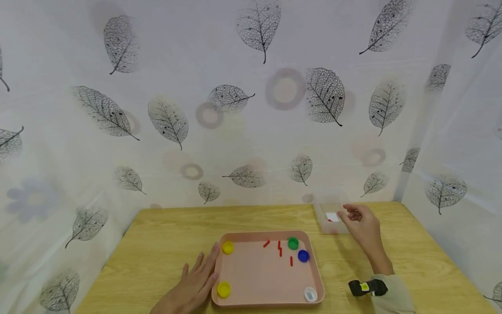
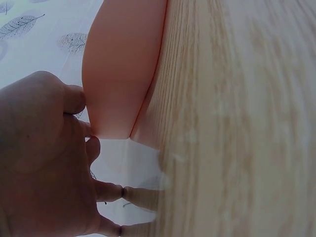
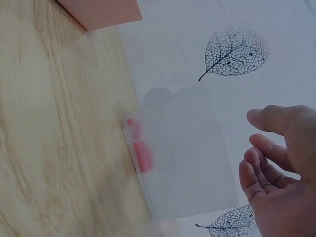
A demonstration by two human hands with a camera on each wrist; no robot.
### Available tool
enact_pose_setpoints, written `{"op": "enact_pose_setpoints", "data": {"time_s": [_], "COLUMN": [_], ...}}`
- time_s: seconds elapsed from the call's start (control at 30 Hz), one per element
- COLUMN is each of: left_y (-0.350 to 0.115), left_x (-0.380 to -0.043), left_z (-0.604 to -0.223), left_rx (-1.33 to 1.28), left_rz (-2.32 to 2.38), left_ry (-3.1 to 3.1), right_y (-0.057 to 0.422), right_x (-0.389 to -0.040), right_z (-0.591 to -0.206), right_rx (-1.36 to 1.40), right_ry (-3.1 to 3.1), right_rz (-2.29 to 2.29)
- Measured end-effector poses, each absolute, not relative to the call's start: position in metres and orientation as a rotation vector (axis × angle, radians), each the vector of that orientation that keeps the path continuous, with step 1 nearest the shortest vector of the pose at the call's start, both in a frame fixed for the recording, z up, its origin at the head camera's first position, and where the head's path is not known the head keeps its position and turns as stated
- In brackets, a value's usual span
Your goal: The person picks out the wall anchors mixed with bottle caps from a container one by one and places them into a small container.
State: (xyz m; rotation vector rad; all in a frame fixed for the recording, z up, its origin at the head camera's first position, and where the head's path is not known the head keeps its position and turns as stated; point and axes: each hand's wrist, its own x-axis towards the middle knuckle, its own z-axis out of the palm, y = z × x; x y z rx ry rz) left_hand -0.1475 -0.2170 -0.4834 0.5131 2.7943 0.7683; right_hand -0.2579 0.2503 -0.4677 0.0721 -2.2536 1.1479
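My left hand lies with straight fingers along the left wall of a pink tray, thumb and fingertips at its rim. In the left wrist view the same hand shows spread fingers, some reaching down to the wood. Over the right edge of a translucent box, my right hand hovers with loosely bent fingers. The right wrist view shows this hand with a gap between thumb and index finger and nothing held. Blurred red pieces show through the box wall.
Inside the tray are several short red sticks, a yellow round cap and another yellow cap. Green and blue caps sit upper right, a white round piece lower right. Leaf-patterned curtains surround the wooden table.
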Motion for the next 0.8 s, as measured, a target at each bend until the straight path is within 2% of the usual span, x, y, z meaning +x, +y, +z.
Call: {"op": "enact_pose_setpoints", "data": {"time_s": [0.47,0.8], "left_y": [-0.217,-0.218], "left_x": [-0.148,-0.149], "left_z": [-0.482,-0.485], "left_rx": [0.52,0.512], "left_rz": [0.773,0.773], "left_ry": [2.802,2.803], "right_y": [0.239,0.211], "right_x": [-0.241,-0.226], "right_z": [-0.442,-0.453], "right_rx": [0.222,0.405], "right_ry": [-2.345,-2.406], "right_rz": [1.209,1.426]}}
